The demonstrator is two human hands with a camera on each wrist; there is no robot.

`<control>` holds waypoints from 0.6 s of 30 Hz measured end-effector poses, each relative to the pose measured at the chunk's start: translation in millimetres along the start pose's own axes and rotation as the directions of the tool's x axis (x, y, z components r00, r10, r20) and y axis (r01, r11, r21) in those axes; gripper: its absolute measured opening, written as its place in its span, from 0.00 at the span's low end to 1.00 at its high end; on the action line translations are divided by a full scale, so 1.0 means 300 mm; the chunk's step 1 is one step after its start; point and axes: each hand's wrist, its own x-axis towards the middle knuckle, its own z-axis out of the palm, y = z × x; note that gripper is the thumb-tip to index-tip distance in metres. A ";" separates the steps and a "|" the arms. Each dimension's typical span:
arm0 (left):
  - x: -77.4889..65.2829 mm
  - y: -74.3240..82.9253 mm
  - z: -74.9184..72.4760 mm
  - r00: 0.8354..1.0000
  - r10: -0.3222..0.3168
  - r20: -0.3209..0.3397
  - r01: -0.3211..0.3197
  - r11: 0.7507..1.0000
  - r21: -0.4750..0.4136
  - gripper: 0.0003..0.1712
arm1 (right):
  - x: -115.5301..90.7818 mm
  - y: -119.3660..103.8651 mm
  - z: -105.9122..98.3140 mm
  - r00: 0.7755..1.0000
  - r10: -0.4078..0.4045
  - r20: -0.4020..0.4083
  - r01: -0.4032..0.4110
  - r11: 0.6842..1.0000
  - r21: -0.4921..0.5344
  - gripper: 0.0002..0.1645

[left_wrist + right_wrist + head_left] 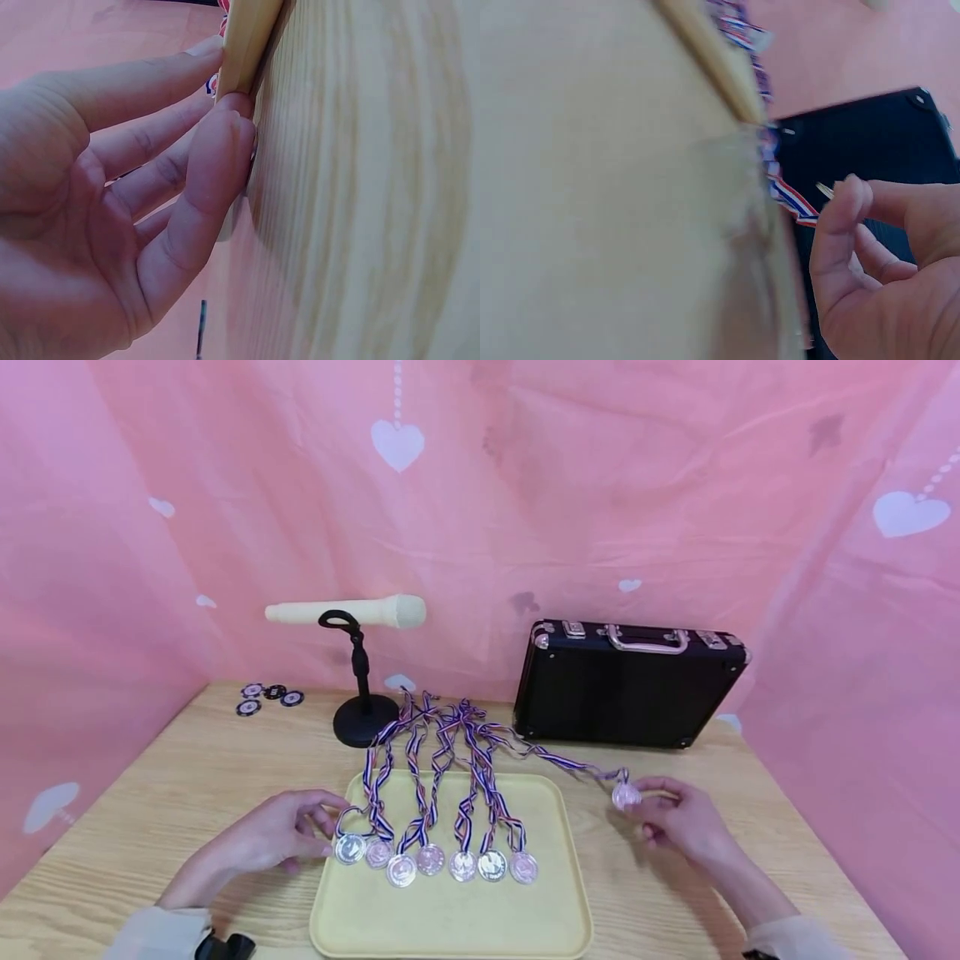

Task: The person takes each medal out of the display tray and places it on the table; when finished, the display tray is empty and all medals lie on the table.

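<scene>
My right hand [678, 818] pinches a silver-coloured medal [626, 795] between thumb and fingers, to the right of the tray [450, 931]. Its striped ribbon [558, 761] trails left to a bunch of ribbons behind the tray. In the right wrist view the medal [825, 190] shows only as a thin edge at the fingertips. My left hand [281, 831] rests its fingertips against the tray's left edge [251, 45], with thumb and index finger apart. Several medals [430, 859] lie in a loose row on the yellow tray, ribbons running back over its far rim.
A black case [622, 693] with a metal handle stands at the back right. A cream microphone [352, 612] sits on a black stand [363, 702] behind the tray. Several poker chips [274, 692] lie at the back left. A pink curtain [480, 527] encloses the wooden table [165, 777].
</scene>
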 end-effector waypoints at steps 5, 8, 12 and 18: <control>-0.001 -0.004 -0.007 1.000 0.023 0.005 -0.023 1.000 0.020 0.32 | -0.074 0.070 0.035 0.992 -0.002 0.130 0.010 0.998 -0.064 0.30; -0.003 -0.006 -0.009 1.000 0.030 0.004 -0.030 0.999 0.018 0.32 | -0.093 0.086 0.054 0.989 -0.015 0.150 0.025 0.997 -0.068 0.28; -0.001 -0.007 -0.006 1.000 0.026 0.005 -0.026 1.000 0.013 0.32 | -0.108 0.089 0.064 0.992 -0.027 0.121 0.039 0.994 -0.101 0.25; -0.001 -0.006 -0.004 1.000 0.029 0.011 -0.029 0.999 0.013 0.33 | -0.129 0.072 0.087 0.997 -0.048 0.053 0.056 0.983 -0.177 0.24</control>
